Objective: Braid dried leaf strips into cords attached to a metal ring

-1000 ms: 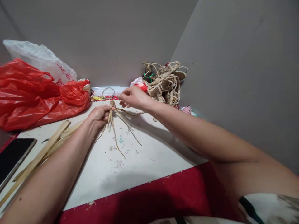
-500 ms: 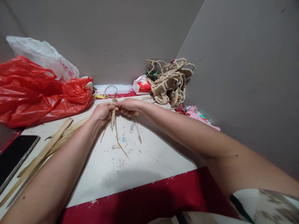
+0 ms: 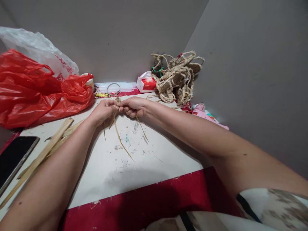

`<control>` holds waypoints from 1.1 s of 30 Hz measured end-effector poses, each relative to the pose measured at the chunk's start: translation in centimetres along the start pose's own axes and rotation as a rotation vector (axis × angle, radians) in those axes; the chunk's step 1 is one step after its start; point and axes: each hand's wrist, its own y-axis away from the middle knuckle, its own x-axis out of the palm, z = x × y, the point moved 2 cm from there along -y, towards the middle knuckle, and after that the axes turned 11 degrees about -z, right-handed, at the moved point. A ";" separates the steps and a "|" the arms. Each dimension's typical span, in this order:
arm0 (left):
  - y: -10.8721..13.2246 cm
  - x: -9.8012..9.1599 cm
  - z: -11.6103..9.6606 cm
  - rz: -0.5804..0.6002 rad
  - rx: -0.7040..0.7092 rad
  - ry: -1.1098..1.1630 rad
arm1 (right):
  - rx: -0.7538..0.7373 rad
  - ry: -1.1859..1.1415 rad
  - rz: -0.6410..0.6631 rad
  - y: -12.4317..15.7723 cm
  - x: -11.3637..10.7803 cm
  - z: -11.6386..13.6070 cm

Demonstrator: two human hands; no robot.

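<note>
My left hand [image 3: 105, 110] and my right hand [image 3: 133, 106] meet over the far part of the white board, fingertips almost touching. Both are closed in a pinch on thin dried straw strips [image 3: 119, 134]. A small braided straw piece [image 3: 118, 99] shows just beyond my fingertips. Loose strip ends hang below: one long end trails toward me, a short one dangles under my left hand, and another strip [image 3: 142, 129] comes out beneath my right hand. The exact spot where the strips cross is hidden by my fingers.
Left of me are wide dried leaf strips [image 3: 48, 146], a phone [image 3: 18, 160] and a red plastic bag [image 3: 29, 93]. At the back are clear sticks [image 3: 127, 86], a wire ring [image 3: 113, 89], a tissue pack [image 3: 146, 83] and a heap of braided straw cord [image 3: 176, 78].
My hands keep their pinch close together, with fingers slightly shifted. The hanging strip ends have swung and spread a little. The whole view has tilted slightly.
</note>
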 end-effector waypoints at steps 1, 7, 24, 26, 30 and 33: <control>0.0 0.0 0.0 0.013 -0.007 -0.031 | -0.020 0.014 -0.036 0.0 0.0 -0.1; -0.3 -0.7 -0.3 -0.030 0.175 -0.390 | -0.113 0.109 -0.279 0.1 0.7 -0.4; 3.3 3.2 -1.0 -0.218 0.419 -1.420 | -0.009 -0.220 -0.140 0.6 1.0 -0.8; 3.7 3.7 -1.1 -0.205 0.423 -1.439 | -0.012 -0.249 -0.166 0.5 1.0 -1.0; 4.9 4.7 -1.5 -0.090 0.448 -1.415 | -0.027 -0.281 -0.180 0.3 0.9 -1.3; 5.1 4.4 -2.0 -0.017 0.488 -1.212 | -0.030 -0.310 -0.112 0.2 0.5 -1.3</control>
